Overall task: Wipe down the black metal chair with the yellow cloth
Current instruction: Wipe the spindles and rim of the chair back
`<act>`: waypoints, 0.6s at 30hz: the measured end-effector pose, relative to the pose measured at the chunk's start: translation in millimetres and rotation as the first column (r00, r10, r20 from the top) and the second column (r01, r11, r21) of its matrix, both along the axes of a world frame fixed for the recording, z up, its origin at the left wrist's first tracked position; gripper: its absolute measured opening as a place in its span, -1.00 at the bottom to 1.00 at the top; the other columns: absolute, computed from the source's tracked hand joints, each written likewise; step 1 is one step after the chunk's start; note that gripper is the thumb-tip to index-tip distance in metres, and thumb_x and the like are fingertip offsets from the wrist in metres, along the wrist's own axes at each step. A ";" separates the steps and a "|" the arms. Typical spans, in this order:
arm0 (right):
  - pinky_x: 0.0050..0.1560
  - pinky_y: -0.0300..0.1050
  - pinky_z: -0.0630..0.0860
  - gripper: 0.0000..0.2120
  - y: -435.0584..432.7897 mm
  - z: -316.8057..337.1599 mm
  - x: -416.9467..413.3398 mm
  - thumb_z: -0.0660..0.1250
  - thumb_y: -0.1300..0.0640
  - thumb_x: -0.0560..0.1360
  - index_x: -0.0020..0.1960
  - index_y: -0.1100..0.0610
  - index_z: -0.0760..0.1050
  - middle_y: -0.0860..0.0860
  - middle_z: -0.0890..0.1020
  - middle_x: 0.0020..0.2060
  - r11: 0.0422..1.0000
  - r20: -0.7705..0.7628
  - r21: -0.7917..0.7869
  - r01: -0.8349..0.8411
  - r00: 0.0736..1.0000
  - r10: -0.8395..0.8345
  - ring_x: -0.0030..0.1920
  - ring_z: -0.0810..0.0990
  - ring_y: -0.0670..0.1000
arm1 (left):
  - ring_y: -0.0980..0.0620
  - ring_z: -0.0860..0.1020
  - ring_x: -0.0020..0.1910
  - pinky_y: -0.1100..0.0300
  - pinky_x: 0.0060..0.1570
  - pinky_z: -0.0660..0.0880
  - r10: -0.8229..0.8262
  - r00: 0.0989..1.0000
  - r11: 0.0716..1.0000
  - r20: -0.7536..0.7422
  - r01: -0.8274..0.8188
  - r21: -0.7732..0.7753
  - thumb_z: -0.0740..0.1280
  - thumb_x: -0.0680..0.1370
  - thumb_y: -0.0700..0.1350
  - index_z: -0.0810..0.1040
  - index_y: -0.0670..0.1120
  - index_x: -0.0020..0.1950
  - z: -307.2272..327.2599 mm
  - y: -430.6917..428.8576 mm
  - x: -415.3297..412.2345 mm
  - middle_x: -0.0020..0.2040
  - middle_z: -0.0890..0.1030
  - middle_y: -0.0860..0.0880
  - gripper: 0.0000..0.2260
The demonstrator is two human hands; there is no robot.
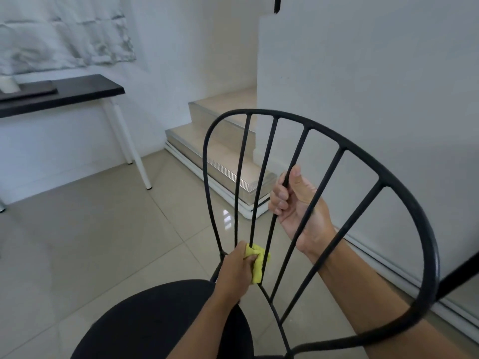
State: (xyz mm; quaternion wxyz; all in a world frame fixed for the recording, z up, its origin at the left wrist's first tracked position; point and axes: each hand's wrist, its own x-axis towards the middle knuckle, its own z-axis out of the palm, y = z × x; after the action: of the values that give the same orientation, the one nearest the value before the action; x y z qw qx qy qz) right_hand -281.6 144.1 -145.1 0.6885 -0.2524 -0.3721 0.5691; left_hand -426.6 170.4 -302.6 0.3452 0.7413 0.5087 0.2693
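Head view: black metal chair (435, 255) backrest fills centre to 4 o'clock. Left hand (237, 272) at 6 o'clock, fingers curled, clamps yellow cloth (258, 265) round a spindle's lower end. Right hand (293, 203), at 1 o'clock from it, grips another spindle (the middle one) in a closed fist

A black-topped table (85, 92) on white legs (121, 141) is set against the white wall (181, 47). At the left end of its top, a white cylinder (7, 83) is seen by a flat dark tray (36, 88). Above the table a crumpled white blind (64, 32) is hung. To the right of the table, beige tiled steps (223, 151) edged with metal nosings are found. Glossy beige floor tiles (103, 229) are spread below the table.
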 end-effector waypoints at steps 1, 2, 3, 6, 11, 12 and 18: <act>-0.36 -0.18 0.30 -0.69 -0.2 0.1 0.0 0.18 -0.04 0.63 -0.18 0.10 0.49 0.01 0.36 -0.37 1.000 0.004 -0.003 0.003 1.000 -0.003 -0.39 0.28 -0.04 | 0.18 0.39 -0.40 0.24 -0.40 0.39 0.008 1.000 1.000 0.016 -0.009 0.020 0.20 0.65 -0.05 0.40 -0.07 -0.08 6.4 1.8 1.4 -0.28 0.52 0.01 -0.85; -0.36 -0.18 0.30 -0.69 -0.5 -0.1 -0.1 0.18 -0.04 0.63 -0.18 0.10 0.49 0.01 0.36 -0.37 1.000 0.007 -0.004 0.003 1.000 -0.003 -0.39 0.28 -0.04 | 0.17 0.40 -0.39 0.23 -0.39 0.40 0.012 0.999 0.999 0.031 -0.013 0.039 0.21 0.65 -0.05 0.40 -0.06 -0.08 12.9 3.9 2.4 -0.28 0.53 0.00 -0.85; -0.36 -0.18 0.30 -0.69 -0.6 0.2 -0.1 0.18 -0.04 0.63 -0.18 0.10 0.49 0.01 0.36 -0.37 1.000 0.007 -0.003 0.004 1.000 -0.004 -0.39 0.29 -0.04 | 0.16 0.41 -0.38 0.23 -0.39 0.42 0.008 0.999 0.999 0.042 -0.010 0.053 0.22 0.65 -0.04 0.41 -0.05 -0.09 20.9 5.9 3.0 -0.26 0.54 0.00 -0.86; -0.36 -0.18 0.32 -0.70 -1.0 0.9 -0.3 0.21 -0.05 0.62 -0.18 0.11 0.49 0.02 0.37 -0.37 1.000 0.003 -0.012 0.011 1.000 -0.011 -0.39 0.29 -0.04 | 0.18 0.45 -0.35 0.25 -0.36 0.43 -0.025 0.998 0.995 0.057 0.020 0.095 0.24 0.64 -0.05 0.42 0.00 -0.10 46.5 11.0 4.2 -0.25 0.54 0.03 -0.88; -0.34 -0.15 0.30 -0.71 -0.2 -0.4 0.2 0.22 -0.03 0.62 -0.19 0.11 0.48 0.04 0.36 -0.36 1.000 -0.014 0.002 0.002 1.000 -0.002 -0.38 0.28 -0.03 | 0.21 0.48 -0.30 0.34 -0.30 0.43 -0.053 0.993 0.983 0.107 0.033 0.183 0.25 0.63 -0.08 0.43 0.01 -0.09 106.7 16.2 12.0 -0.23 0.52 0.04 -0.90; -0.35 -0.15 0.30 -0.72 -0.1 -1.2 0.7 0.22 -0.02 0.62 -0.18 0.12 0.46 0.05 0.35 -0.35 1.000 -0.021 0.009 -0.002 1.000 0.002 -0.37 0.28 -0.02 | 0.17 0.48 -0.29 0.29 -0.28 0.44 -0.056 0.992 0.979 0.115 0.032 0.200 0.25 0.64 -0.08 0.45 -0.03 -0.07 122.3 18.0 14.4 -0.22 0.53 0.01 -0.90; -0.33 -0.16 0.29 -0.73 -1.1 -1.3 1.3 0.25 -0.06 0.61 -0.04 0.16 0.45 0.05 0.35 -0.34 1.000 -0.003 0.009 0.002 1.000 -0.002 -0.36 0.28 -0.02 | -0.02 0.52 -0.23 0.07 -0.20 0.45 -0.066 0.993 0.961 0.093 0.038 0.274 0.26 0.61 -0.06 0.50 -0.15 -0.07 218.4 40.7 31.0 -0.21 0.56 -0.06 -0.83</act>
State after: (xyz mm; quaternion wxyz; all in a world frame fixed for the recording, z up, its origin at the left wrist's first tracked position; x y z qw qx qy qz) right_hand -280.2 143.0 -146.4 0.6908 -0.2486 -0.3735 0.5670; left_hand -395.5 211.1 -84.2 0.2725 0.7803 0.4290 0.3645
